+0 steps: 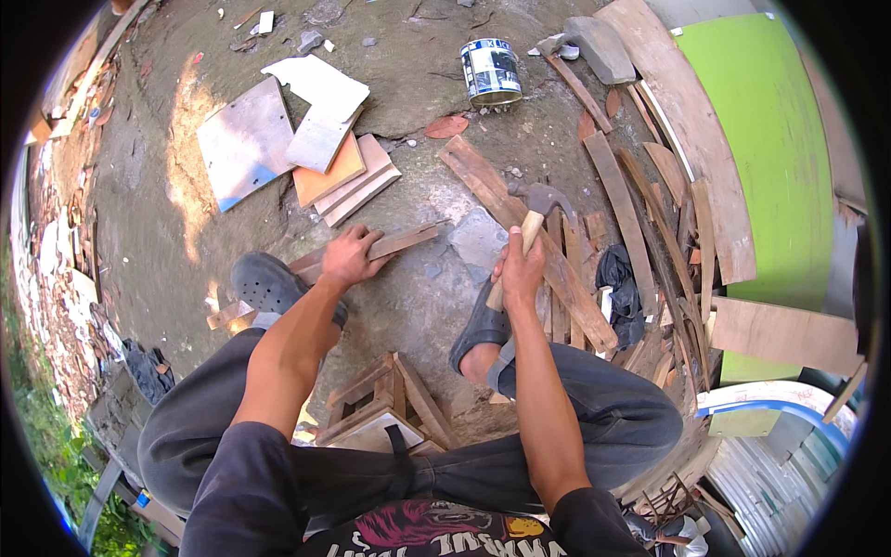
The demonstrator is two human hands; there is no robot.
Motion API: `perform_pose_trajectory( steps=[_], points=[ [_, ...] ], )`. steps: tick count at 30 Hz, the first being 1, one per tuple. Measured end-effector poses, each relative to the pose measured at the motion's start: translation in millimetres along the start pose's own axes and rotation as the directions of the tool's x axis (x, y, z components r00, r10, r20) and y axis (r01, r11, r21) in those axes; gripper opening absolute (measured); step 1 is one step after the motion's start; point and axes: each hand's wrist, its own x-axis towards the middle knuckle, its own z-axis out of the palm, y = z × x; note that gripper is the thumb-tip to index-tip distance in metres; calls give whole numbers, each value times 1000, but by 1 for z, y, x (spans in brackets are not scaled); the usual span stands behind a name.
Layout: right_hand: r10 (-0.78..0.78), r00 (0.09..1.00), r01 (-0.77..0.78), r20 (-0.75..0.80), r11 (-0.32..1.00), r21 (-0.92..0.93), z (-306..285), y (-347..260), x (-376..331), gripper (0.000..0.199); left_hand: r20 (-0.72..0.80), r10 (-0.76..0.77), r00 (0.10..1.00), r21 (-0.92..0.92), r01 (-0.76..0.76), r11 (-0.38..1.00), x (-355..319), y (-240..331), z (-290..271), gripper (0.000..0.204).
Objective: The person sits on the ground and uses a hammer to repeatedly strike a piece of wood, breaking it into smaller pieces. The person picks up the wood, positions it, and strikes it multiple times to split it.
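Note:
My left hand point(350, 256) is closed round a narrow wooden strip point(406, 239) that lies slantwise near my left shoe point(267, 281). In my right hand point(520, 269) is a claw hammer point(533, 219), gripped by its pale wooden handle with the metal head pointing away from me. Beneath the hammer runs a long brown plank point(483, 190), reaching from the far middle toward my right knee. A flat grey stone point(478, 238) rests on the ground between the strip's far end and the hammer.
Cut board pieces point(246, 139) lie at far left. A paint can point(491, 72) stands farther off. Wood scraps point(620, 218), a black plastic bag point(620, 288) and a green panel point(752, 139) are on the right. A wooden stool frame point(422, 399) shows between my legs.

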Motion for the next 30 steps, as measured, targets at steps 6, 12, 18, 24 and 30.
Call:
perform_pose_trajectory(
  steps=[6, 12, 18, 24, 30],
  points=[
    [321, 880, -218, 350, 928, -303, 8, 19, -5, 24, 16, 20, 1000, -13, -20, 1000, 0, 5, -5, 45],
    [198, 969, -223, 144, 958, 182, -4, -8, 3, 22, 71, 0, 998, 20, -2, 1000, -2, 3, -7, 49],
    [254, 959, -242, 123, 965, -106, 24, 19, -15, 23, 56, 28, 998, 11, -29, 1000, 0, 9, -7, 50],
    [249, 945, -263, 214, 964, 37, 6, 4, -6, 21, 70, 23, 997, 1, -23, 1000, -2, 5, -12, 52],
    [284, 951, -291, 120, 955, 49, 27, 19, -11, 21, 87, 26, 996, 12, -27, 1000, 0, 9, -9, 53]
  ],
)
